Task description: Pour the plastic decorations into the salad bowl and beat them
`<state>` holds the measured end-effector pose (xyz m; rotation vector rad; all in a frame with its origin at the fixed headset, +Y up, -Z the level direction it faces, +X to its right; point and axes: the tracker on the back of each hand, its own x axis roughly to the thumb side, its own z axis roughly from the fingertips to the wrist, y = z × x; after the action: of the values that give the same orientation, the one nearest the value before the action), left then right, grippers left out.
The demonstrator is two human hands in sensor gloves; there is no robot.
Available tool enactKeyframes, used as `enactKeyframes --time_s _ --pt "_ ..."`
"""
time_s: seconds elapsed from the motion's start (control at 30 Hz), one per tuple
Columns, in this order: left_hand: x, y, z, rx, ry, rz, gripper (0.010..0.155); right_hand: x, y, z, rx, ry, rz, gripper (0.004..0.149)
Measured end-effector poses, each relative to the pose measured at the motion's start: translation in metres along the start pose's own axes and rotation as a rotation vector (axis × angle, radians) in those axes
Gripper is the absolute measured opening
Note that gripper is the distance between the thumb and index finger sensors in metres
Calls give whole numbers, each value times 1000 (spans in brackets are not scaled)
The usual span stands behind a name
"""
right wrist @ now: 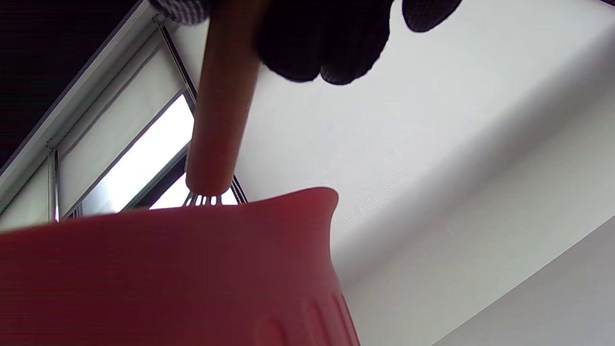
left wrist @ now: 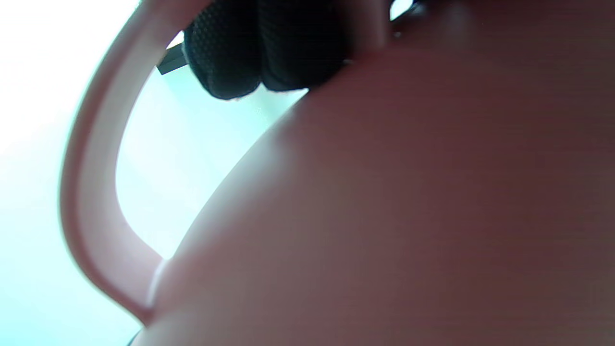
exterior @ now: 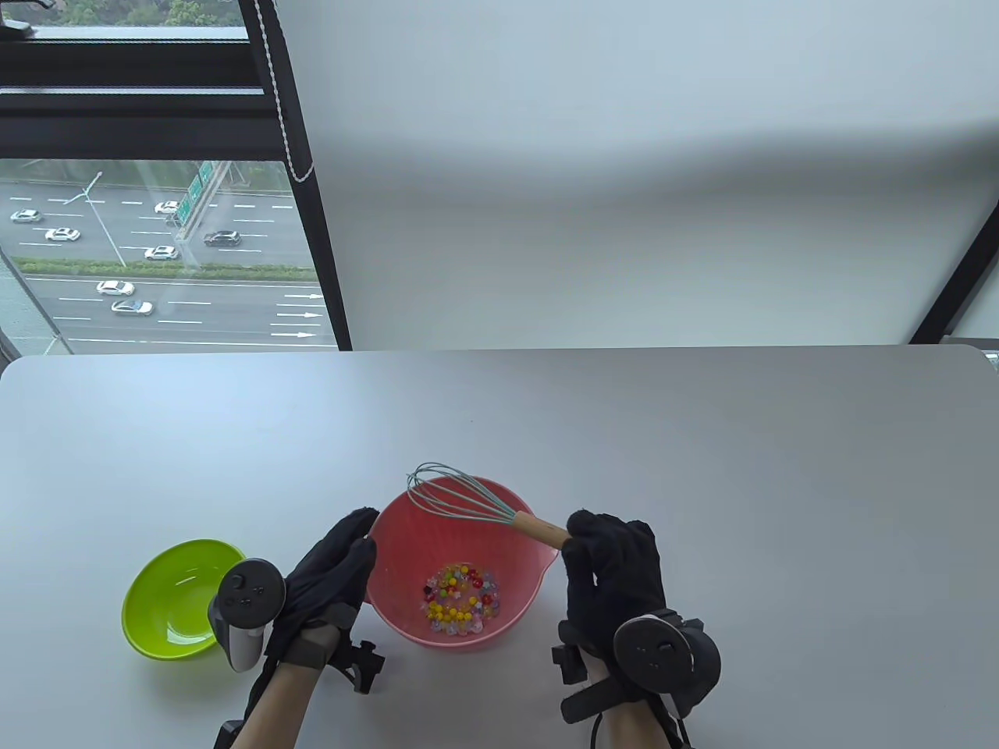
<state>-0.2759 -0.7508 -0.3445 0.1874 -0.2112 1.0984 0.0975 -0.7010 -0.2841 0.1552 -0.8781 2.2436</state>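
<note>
The red salad bowl (exterior: 406,562) stands near the table's front edge with the mixed-colour plastic decorations (exterior: 460,597) lying in its bottom. My left hand (exterior: 363,538) holds the bowl's left wall, fingers along the outside and thumb at the rim. In the left wrist view the bowl's wall (left wrist: 408,216) fills the frame, with gloved fingers (left wrist: 254,53) at the top. My right hand (exterior: 581,542) grips the wooden handle of a whisk (exterior: 538,529). Its teal wire head (exterior: 453,495) hangs over the bowl's far rim, above the decorations. The right wrist view shows the handle (right wrist: 221,105) above the bowl (right wrist: 168,274).
An empty lime-green bowl (exterior: 183,597) sits on the grey table (exterior: 702,437) left of my left hand. A window with a black frame (exterior: 312,218) and a white blind lie behind the table's far edge.
</note>
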Motion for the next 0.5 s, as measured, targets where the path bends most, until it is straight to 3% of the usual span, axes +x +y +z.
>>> enactKeyframes --time_s 0.3,0.5 --pt "0 0 0 5 -5 -16 60 11 -2 4 -57 -84 78 51" --pt "0 -1 1 4 -4 -9 60 21 10 9 -13 -167 172 52"
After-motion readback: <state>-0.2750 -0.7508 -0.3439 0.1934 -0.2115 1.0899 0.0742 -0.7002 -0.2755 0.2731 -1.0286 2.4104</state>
